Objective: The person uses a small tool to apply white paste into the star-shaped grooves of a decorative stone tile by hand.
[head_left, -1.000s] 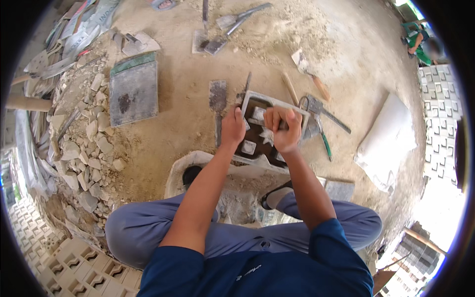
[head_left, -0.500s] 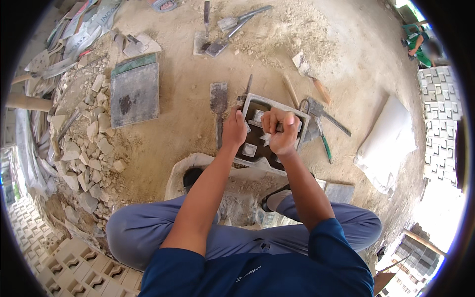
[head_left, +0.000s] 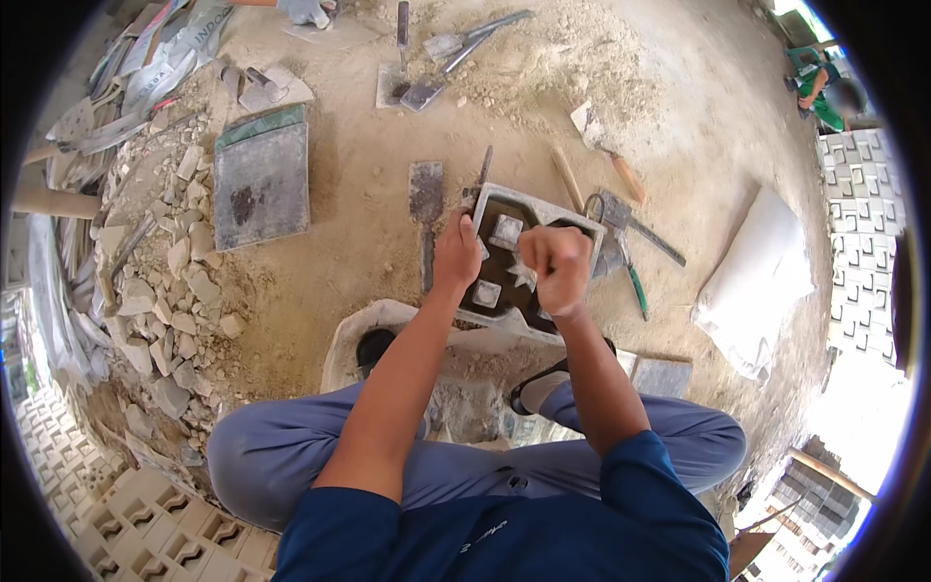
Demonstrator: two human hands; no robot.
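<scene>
Between my feet a tilted grey rectangular mould [head_left: 548, 206] holds a dark interior with raised pale shapes. Among these are a square block [head_left: 506, 231], another square block [head_left: 486, 294] and a star-shaped piece [head_left: 522, 273]. My left hand [head_left: 458, 257] is closed around the mould's left rim, its thumb on top. Over the right half of the mould, my right hand [head_left: 561, 267] is curled with its fingers pressed together. Whatever it may hold is hidden, and the hand covers part of the interior.
A flat trowel [head_left: 427, 199] lies left of the mould. On its right are a wooden-handled tool [head_left: 628, 179], green-handled pliers [head_left: 635, 288] and a white sack [head_left: 761, 281]. Rubble [head_left: 179, 291] and a grey board [head_left: 262, 184] lie left. Another person's gloved hand [head_left: 306, 12] shows at the top.
My right hand has turned and shifted slightly, uncovering more of the upper square block and the star. My left hand stays on the rim. The other person's gloved hand now shows over a flat sheet.
</scene>
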